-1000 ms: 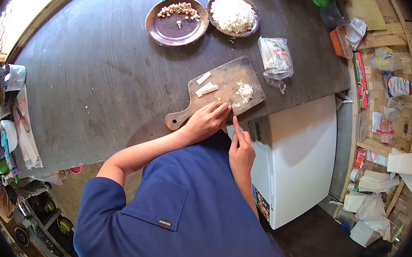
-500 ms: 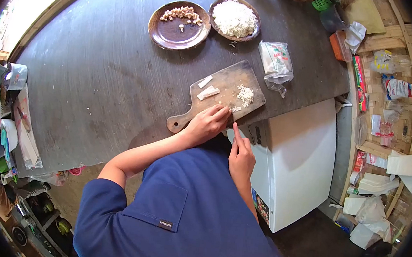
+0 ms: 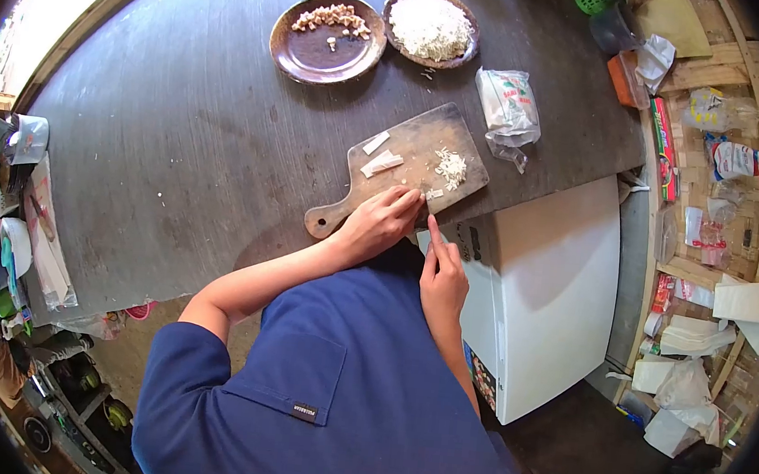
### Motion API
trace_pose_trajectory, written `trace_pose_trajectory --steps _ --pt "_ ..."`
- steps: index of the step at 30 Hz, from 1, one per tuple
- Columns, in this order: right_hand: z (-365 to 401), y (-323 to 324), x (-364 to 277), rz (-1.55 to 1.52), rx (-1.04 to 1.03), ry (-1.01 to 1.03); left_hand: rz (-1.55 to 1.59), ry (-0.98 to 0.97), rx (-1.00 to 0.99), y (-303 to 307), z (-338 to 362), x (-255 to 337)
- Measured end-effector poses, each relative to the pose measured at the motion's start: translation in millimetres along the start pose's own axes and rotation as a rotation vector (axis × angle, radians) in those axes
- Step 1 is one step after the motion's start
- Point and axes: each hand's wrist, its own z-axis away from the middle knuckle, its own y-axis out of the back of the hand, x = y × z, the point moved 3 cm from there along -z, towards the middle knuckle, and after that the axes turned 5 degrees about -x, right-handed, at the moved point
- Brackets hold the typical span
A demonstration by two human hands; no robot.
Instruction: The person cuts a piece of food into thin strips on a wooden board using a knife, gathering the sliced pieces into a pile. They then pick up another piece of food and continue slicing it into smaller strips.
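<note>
While the dark tabletop (image 3: 179, 156) spreads wide leftward of the hands, a white appliance (image 3: 564, 289) stands just right of the right hand (image 3: 445, 274), which curls closed around a mostly hidden knife (image 3: 438, 239). The left hand (image 3: 384, 219) bunches its fingers at the cutting board's (image 3: 424, 137) near edge; whether they pinch anything I cannot tell. Ahead lie white strips (image 3: 382, 164) and chopped bits (image 3: 450, 167); farther ahead, one plate (image 3: 318, 65) holds brownish pieces (image 3: 326, 19), another a white heap (image 3: 430, 25).

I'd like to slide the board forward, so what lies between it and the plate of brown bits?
Only bare table shows between the board and the plate of brown bits, seen in the head view.
</note>
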Motion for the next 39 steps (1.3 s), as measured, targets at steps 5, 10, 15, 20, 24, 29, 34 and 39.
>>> trace_pose_trajectory --steps 5,10,15,20,24,29,34,39 --pt "-4 4 -5 0.002 -0.047 -0.046 -0.021 -0.006 0.005 -3 1 0" --pt "5 0 3 0.008 -0.032 -0.032 -0.095 -0.048 -0.022 -3 0 1" --pt "-10 0 -4 -0.003 -0.044 -0.012 -0.022 -0.012 0.001 3 -1 3" --pt "2 3 1 -0.008 -0.071 -0.011 -0.049 -0.006 0.013 -2 2 -1" --pt "-7 -3 -1 0.017 -0.063 -0.036 -0.071 -0.025 -0.005 0 2 2" --pt "0 1 2 -0.037 -0.047 0.002 -0.061 -0.021 0.007 -5 5 -2" --pt "5 1 5 -0.008 -0.091 -0.030 -0.149 -0.045 0.001 -1 2 1" --pt "-1 6 -3 -0.010 -0.089 -0.032 -0.146 -0.039 -0.018 4 0 1"
